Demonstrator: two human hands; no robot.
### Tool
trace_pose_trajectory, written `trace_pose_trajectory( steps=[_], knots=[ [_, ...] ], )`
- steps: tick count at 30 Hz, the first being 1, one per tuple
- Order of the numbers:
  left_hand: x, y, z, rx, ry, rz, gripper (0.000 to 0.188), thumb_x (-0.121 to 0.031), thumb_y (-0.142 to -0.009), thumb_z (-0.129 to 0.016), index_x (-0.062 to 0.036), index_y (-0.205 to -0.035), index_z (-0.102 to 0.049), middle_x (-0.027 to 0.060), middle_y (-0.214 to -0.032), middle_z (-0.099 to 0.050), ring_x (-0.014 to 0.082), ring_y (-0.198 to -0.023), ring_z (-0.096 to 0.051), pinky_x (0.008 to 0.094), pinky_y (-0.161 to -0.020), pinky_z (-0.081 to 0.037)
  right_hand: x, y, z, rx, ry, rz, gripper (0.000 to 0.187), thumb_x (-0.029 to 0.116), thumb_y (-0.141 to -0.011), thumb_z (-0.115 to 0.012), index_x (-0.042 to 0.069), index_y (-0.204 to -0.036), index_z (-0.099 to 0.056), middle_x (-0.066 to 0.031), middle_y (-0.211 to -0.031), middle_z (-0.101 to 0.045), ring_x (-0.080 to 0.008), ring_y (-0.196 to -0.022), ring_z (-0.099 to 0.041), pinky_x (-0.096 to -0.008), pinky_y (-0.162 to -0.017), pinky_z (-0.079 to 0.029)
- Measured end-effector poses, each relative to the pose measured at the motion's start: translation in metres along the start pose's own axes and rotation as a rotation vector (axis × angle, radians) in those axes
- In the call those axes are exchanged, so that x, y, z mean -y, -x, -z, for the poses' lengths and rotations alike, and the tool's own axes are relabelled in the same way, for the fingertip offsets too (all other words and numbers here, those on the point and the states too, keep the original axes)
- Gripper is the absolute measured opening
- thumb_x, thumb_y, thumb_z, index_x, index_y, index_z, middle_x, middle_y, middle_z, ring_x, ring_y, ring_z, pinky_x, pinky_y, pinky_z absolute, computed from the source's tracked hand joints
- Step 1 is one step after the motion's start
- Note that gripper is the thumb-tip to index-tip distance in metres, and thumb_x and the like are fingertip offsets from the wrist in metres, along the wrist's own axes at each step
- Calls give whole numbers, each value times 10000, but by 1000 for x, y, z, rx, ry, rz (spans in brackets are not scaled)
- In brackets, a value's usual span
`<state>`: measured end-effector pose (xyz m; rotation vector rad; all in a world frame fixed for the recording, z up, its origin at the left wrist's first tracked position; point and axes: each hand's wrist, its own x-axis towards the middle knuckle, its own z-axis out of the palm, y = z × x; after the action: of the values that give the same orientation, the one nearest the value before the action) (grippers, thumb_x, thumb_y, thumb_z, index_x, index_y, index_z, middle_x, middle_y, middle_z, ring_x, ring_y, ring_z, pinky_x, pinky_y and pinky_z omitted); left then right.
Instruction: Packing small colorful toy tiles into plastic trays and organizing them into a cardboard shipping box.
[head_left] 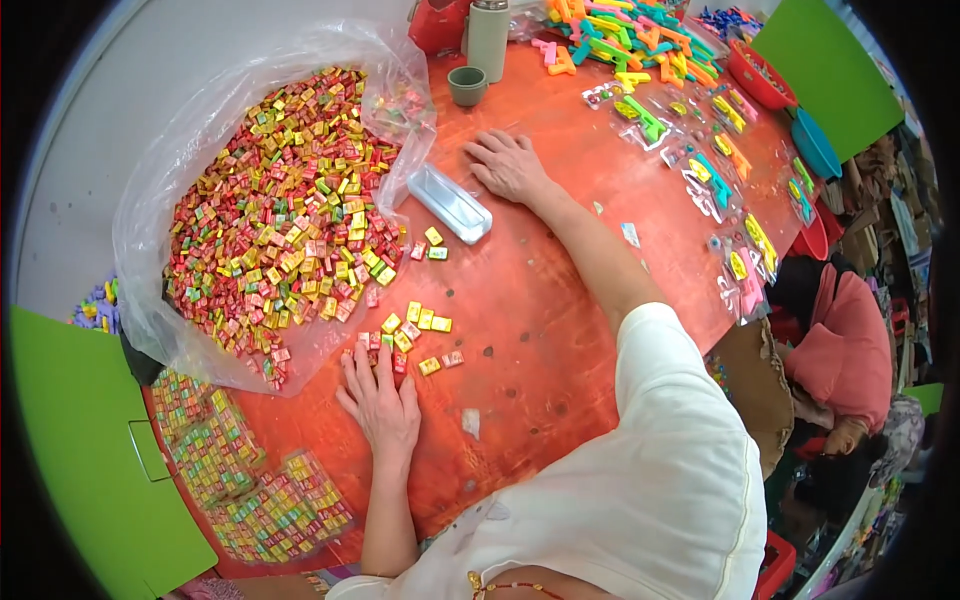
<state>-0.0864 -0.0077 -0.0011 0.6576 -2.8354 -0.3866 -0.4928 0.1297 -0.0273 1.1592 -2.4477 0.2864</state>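
My left hand (pixel 383 405) lies palm down on the red table, fingers stretched out, their tips on a few small wrapped candies (pixel 402 341). Several loose candies in yellow, red and green wrappers lie just past those fingertips. Farther off, my right hand (pixel 508 166) rests flat on the table, its fingers apart and nothing visible in them. Between the two hands sits a long, shallow, pale plastic tray (pixel 450 203), nearest to my right hand. To the left, a large heap of the same wrapped candies (pixel 290 210) spreads over an opened clear plastic bag (pixel 150 215).
Flat blocks of candies (pixel 255 490) lie at the near left. A grey-green cup (pixel 467 86) and a flask (pixel 488 42) stand at the far edge. Colourful toy guns (pixel 640 40) pile up at the far right, with packaged ones (pixel 715 180) nearer. Another person (pixel 845 350) is at right.
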Motion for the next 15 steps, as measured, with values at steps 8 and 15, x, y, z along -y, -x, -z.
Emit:
trace_pose_trajectory(
  steps=[8,15],
  knots=[
    [7,1,-6,-15,-5,-15,564,-312,-923,-586,-131,-1444,-468,153,-1579,-300,384,-1473,-216,680,-1100,-189,4,40,42,113,1,-57,360,391,-934,-527,194,-1217,-628,-33,-1298,-571,-238,-1250,-500,-476,-977,-371],
    [2,5,0,11,23,-7,589,-315,-919,-607,-136,-1458,-451,161,-1583,-287,395,-1478,-197,696,-1098,-180,28,-24,11,93,-186,183,339,343,-959,-507,196,-1234,-640,-51,-1376,-532,-255,-1273,-498,-500,-972,-412]
  ],
)
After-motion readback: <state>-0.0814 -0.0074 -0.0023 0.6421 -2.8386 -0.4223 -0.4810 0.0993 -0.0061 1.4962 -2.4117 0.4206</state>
